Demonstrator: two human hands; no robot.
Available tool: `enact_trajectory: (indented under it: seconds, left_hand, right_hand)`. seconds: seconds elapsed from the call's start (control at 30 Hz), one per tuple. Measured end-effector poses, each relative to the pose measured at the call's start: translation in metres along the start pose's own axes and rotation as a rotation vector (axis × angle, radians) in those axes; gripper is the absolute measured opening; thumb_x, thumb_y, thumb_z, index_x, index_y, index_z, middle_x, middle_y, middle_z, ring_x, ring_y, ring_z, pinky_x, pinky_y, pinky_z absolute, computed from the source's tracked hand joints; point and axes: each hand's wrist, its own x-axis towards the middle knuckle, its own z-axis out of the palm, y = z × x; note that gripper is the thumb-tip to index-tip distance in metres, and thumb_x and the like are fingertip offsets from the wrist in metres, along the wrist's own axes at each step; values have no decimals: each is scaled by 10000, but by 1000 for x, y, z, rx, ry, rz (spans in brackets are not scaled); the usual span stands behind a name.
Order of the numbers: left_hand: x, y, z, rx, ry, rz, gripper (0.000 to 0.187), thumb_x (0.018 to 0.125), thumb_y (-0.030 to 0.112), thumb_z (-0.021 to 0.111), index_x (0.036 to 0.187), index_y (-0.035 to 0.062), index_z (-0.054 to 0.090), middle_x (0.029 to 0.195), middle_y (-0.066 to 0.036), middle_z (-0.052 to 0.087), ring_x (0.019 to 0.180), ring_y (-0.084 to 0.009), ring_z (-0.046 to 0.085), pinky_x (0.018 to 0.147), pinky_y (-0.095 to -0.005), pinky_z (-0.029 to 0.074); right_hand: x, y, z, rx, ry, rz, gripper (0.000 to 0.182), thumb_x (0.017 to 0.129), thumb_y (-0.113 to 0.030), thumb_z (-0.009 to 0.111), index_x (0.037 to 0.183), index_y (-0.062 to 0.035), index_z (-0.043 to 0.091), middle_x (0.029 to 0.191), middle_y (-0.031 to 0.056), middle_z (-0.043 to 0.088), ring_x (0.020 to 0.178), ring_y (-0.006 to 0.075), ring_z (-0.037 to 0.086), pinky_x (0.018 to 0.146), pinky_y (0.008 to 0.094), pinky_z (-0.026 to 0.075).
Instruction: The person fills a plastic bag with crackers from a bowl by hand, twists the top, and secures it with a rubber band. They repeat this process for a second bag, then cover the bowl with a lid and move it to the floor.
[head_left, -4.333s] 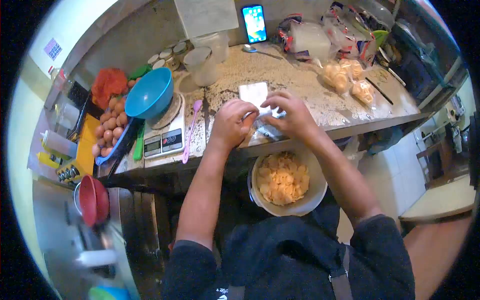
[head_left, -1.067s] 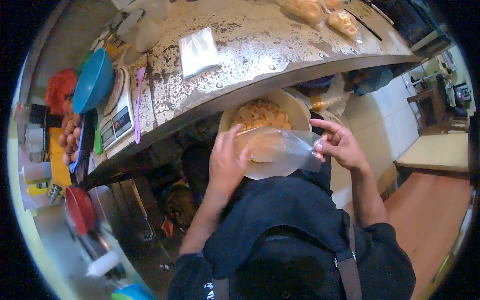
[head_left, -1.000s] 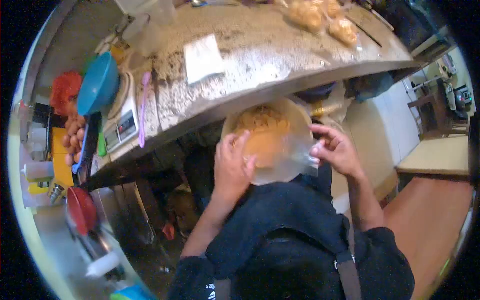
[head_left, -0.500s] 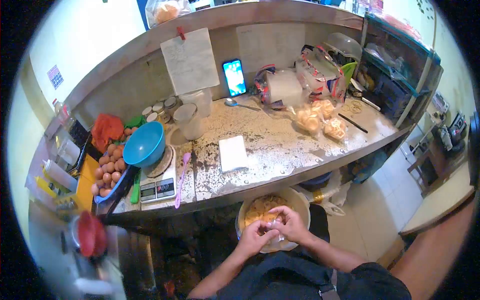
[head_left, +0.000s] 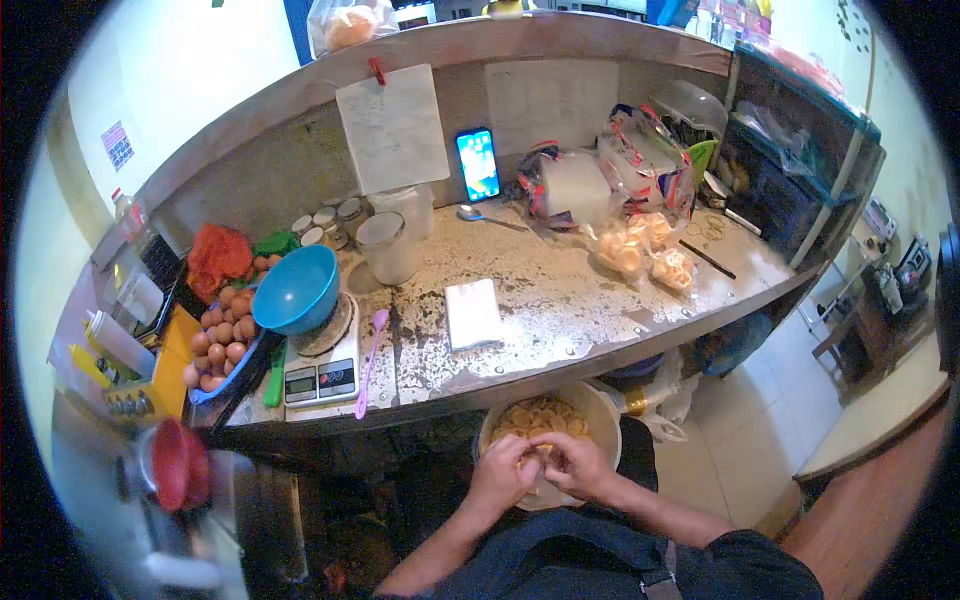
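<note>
My left hand (head_left: pixel 503 470) and my right hand (head_left: pixel 578 466) meet above a pale tub at the counter's front edge. Both sets of fingers are pinched together on a small clear plastic bag (head_left: pixel 546 492), mostly hidden by the hands. Inside the tub (head_left: pixel 606 410) lie many thin orange-yellow chips (head_left: pixel 540 415). On the counter behind it rests a flat white stack of what look like plastic sheets or bags (head_left: pixel 472 314). Filled bags of orange chips (head_left: pixel 622 250) sit farther right.
A blue bowl (head_left: pixel 296 290) stands on a kitchen scale (head_left: pixel 322 380), beside a pink spoon (head_left: pixel 371 360) and a tray of eggs (head_left: pixel 222 335). A lit phone (head_left: pixel 478 166) leans on the back wall. Large plastic packs (head_left: pixel 575 185) and a black pen (head_left: pixel 708 258) are at right.
My hands have drawn closer together, with the left fingers shifting upward and the right hand lowering slightly. The camera view has shifted a little.
</note>
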Motion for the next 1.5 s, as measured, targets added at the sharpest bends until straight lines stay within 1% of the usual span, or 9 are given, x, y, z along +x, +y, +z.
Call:
enact_trajectory:
  seconds: [0.1, 0.3, 0.43, 0.53, 0.63, 0.7, 0.83, 1.07, 1.5]
  left_hand:
    - [1, -2, 2, -22, 104, -171, 143, 808, 141, 661, 894, 30, 637, 865, -148, 625, 765, -355, 625, 679, -413, 518]
    - [-7, -2, -1, 115, 142, -157, 106, 802, 135, 676, 845, 41, 650, 842, -129, 626, 772, -333, 633, 678, -412, 525]
    - [-8, -7, -3, 127, 153, -142, 92, 796, 116, 681, 863, 55, 664, 824, -142, 633, 763, -332, 643, 673, -395, 533]
    - [-8, -8, -6, -12, 154, -232, 127, 801, 128, 692, 881, 30, 677, 826, -114, 670, 715, -241, 662, 642, -353, 534]
    - [-10, -9, -6, -406, -24, -487, 145, 874, 143, 656, 923, 8, 674, 880, -93, 695, 732, -188, 664, 668, -343, 549]
    - [-16, -20, 5, -1019, -129, -664, 196, 940, 144, 600, 1002, -35, 651, 875, -70, 683, 729, -151, 648, 654, -284, 549]
    - [-27, -18, 12, -1494, -172, -712, 205, 971, 125, 518, 1040, -26, 638, 992, -114, 676, 901, -188, 648, 854, -335, 517]
    - [-35, -29, 17, -1747, -178, -637, 150, 963, 127, 492, 941, 15, 590, 936, -98, 650, 973, -205, 615, 910, -382, 475]
    - [-33, -12, 17, -737, -299, -565, 169, 908, 176, 659, 969, 25, 615, 873, -12, 643, 749, -83, 578, 676, -242, 482]
  right_hand:
    - [0, -6, -1, -25, 63, -41, 428, 759, -72, 668, 1175, -126, 586, 767, 95, 637, 653, 205, 628, 612, 331, 516]
    - [4, 10, -2, -48, 243, -82, 402, 734, -100, 713, 1122, -107, 606, 679, 81, 622, 589, 185, 627, 571, 336, 505]
    - [-1, 8, 1, -154, 183, -50, 406, 735, -109, 718, 1126, -108, 609, 684, 83, 627, 598, 186, 632, 581, 336, 511]
    - [-1, 16, 6, -173, 92, -19, 411, 769, -160, 716, 1161, -145, 593, 737, 86, 653, 655, 230, 650, 621, 360, 527]
    - [-1, 16, 4, -192, 65, 48, 402, 776, -182, 724, 1153, -135, 594, 727, 93, 650, 652, 233, 654, 607, 365, 522]
    - [-1, 23, 5, -208, 72, 33, 395, 777, -197, 730, 1143, -133, 598, 730, 96, 653, 650, 236, 654, 605, 366, 522]
    - [-2, 31, 8, -174, 151, -13, 349, 769, -184, 736, 1087, -89, 627, 635, 93, 608, 550, 195, 607, 542, 342, 489]
    - [-5, 40, 4, -85, 124, 66, 318, 769, -181, 737, 1051, -73, 637, 643, 62, 615, 564, 145, 592, 552, 315, 493]
    - [-15, 62, -6, -1, -73, 113, 225, 776, -115, 731, 961, -24, 641, 767, 53, 658, 698, 106, 607, 645, 280, 503]
